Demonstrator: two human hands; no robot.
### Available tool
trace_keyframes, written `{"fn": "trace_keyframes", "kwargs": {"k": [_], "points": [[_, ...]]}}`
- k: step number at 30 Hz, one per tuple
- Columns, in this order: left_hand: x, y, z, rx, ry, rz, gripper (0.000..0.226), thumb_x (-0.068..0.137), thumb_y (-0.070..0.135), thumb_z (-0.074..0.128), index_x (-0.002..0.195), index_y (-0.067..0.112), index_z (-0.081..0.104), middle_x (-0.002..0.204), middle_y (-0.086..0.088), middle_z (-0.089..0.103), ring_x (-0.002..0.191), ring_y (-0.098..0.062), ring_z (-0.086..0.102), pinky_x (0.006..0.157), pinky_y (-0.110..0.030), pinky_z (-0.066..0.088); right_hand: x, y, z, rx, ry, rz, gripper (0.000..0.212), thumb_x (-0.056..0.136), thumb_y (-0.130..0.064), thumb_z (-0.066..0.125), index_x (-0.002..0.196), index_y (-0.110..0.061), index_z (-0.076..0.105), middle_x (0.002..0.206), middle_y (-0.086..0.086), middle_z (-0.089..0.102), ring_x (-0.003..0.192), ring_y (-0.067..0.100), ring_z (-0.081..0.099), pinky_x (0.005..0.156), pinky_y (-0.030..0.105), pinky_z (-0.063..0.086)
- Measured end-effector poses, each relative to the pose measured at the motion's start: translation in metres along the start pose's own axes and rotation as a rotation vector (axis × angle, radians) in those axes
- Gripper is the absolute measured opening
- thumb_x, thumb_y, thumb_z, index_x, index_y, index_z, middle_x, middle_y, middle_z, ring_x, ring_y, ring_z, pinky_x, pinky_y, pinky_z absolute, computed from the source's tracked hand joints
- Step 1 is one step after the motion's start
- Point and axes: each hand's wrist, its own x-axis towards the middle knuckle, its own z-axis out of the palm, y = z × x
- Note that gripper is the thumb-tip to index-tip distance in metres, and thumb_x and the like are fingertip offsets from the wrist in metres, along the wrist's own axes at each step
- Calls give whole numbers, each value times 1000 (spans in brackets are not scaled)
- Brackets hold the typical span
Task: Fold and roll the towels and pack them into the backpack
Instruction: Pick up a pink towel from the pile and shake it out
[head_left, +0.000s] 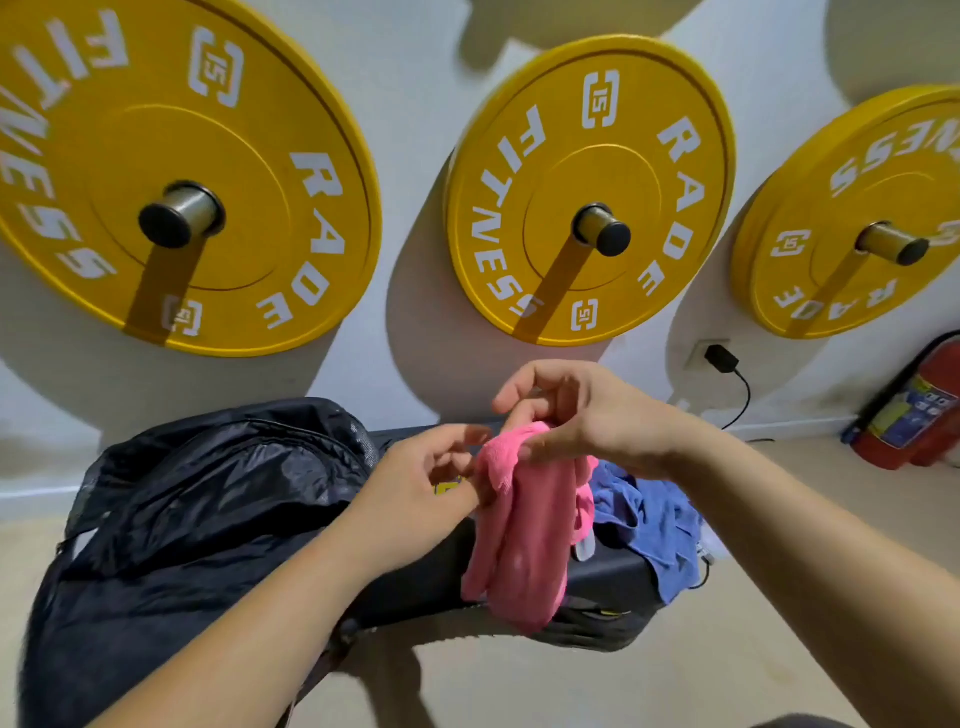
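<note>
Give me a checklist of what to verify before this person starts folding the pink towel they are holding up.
1. Hold on the pink towel: the right hand grips its top and the left hand pinches its edge. Ok.
2. Towel spread out for folding: it hangs bunched and creased. Not ok.
3. Is the backpack open to take rolls? Its opening is not clearly visible. Cannot tell.
4. Is the blue towel ready? It lies crumpled on the bench, unfolded. Not ok.
5. Bare bench under the pink towel to fold on: mostly hidden by towel and hands. Cannot tell.
</note>
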Motion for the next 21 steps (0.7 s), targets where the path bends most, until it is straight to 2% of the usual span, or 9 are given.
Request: {"fn": "trace_keyframes", "kwargs": {"k": [2,4,6,8,11,13,16,18,21], "points": [[-5,4,0,42,-5,1,20,90,6,67,94,24,76,84,2,77,76,-12,70,76,-36,60,2,0,2,-98,36,9,34,83,21,67,107,-3,63,89,17,72,73,19,65,66,26,54],[-6,6,1,41,66,-11,21,91,2,63,86,20,73,72,5,72,62,-8,62,63,-30,53,3,4,3,-241,90,47,30,82,12,72,104,-8,67,92,19,73,76,18,64,69,30,54],[-5,6,-1,-44,121,-39,16,94,6,60,87,17,69,70,5,69,61,-7,59,62,-26,47,-1,6,2,-326,101,125,24,82,-2,79,102,-12,72,98,21,74,76,17,64,60,23,52],[-6,6,-4,-93,110,-71,9,94,23,60,91,20,68,76,-2,71,68,-12,60,66,-33,46,-8,9,4,-271,100,204,12,87,-19,79,93,-11,74,87,16,74,71,13,66,51,18,47],[-10,-1,-4,31,70,-76,8,95,26,61,92,21,67,77,-6,72,66,-12,57,64,-30,45,-14,24,11,-284,173,262,40,93,-45,70,64,-17,64,60,0,57,53,14,57,48,24,43],[-11,-5,-2,119,38,-68,4,94,20,64,90,20,65,71,3,67,63,-5,55,62,-22,43,-15,35,16,-359,188,271,37,93,-42,70,65,-18,64,59,-3,53,53,12,52,49,24,41],[-8,-10,-4,142,-25,-67,14,86,9,71,85,18,61,70,9,63,64,-5,54,64,-25,45,-10,41,15,-429,176,219,17,92,-27,74,78,-18,71,58,-14,58,53,-1,49,55,13,40],[-5,-16,-7,155,-27,-77,22,80,4,76,84,15,58,69,11,60,61,-5,53,63,-24,45,-6,46,12,-495,208,177,10,90,-22,74,81,-20,71,65,-13,65,57,-3,55,61,14,45],[2,-24,-12,136,-57,-160,34,74,2,83,96,14,60,75,-2,63,60,-16,59,58,-29,48,1,62,12,-571,276,116,8,89,-18,74,83,-18,70,74,-8,71,62,-2,60,61,12,46]]}}
